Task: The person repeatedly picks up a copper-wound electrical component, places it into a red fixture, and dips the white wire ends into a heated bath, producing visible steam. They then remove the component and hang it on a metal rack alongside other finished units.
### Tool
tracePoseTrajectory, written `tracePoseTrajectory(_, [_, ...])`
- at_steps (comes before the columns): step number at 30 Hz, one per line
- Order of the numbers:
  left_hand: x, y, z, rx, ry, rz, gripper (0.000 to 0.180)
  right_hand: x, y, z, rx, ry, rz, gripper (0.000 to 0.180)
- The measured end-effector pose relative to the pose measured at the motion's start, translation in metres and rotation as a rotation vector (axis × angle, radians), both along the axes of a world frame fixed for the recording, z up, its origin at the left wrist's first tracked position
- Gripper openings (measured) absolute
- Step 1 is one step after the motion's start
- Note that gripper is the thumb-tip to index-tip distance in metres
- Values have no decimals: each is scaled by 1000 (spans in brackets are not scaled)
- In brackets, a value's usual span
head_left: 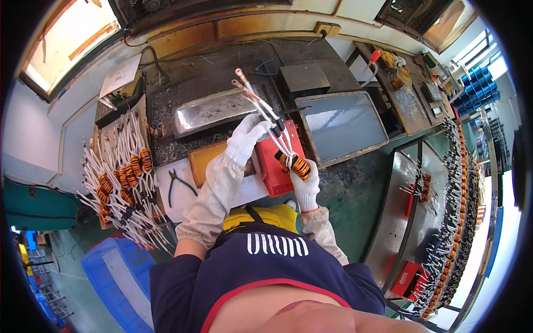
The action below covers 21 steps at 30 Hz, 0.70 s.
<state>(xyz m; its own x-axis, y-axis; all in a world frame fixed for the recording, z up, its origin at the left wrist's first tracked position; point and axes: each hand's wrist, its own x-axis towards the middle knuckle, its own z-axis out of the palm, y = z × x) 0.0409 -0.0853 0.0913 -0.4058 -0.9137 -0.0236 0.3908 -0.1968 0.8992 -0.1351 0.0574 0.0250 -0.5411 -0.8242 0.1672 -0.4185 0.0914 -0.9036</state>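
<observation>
Head view: a toroidal coil, wound in orange copper wire banded with black, is gripped in the right hand, which is closed around the ring in a white knitted cotton glove with a red cuff edge. From the coil, several stiff leads sheathed in white sleeving rise up and away, ending in bare metal ring terminals. The left hand, gloved alike and followed by a pale cloth sleeve cover, is closed about these leads partway along their length. Both hands are held above a red rectangular block and a flat orange pad lying on the dark, gritty counter. Just beyond them sits a long solder trough with a dull silvery molten surface, and to its right a shallow grey metal tray is seen. At the left, a heap of similar wound coils with white leads is spread on a board, and blue-handled cutting pliers lie on a white sheet near it.
</observation>
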Motion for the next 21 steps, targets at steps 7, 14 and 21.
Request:
tracePoseTrajectory(7, [1, 18, -3, 83, 233, 96, 27, -1, -2, 1, -15, 27, 37, 39])
tracePoseTrajectory(14, [-3, 11, 7, 5, 215, 162, 19, 2, -6, 4, -28, 23, 50, 38])
tracePoseTrajectory(21, [4, 3, -12, 159, 370, 211, 24, 2, -7, 2, -45, 31, 61, 38])
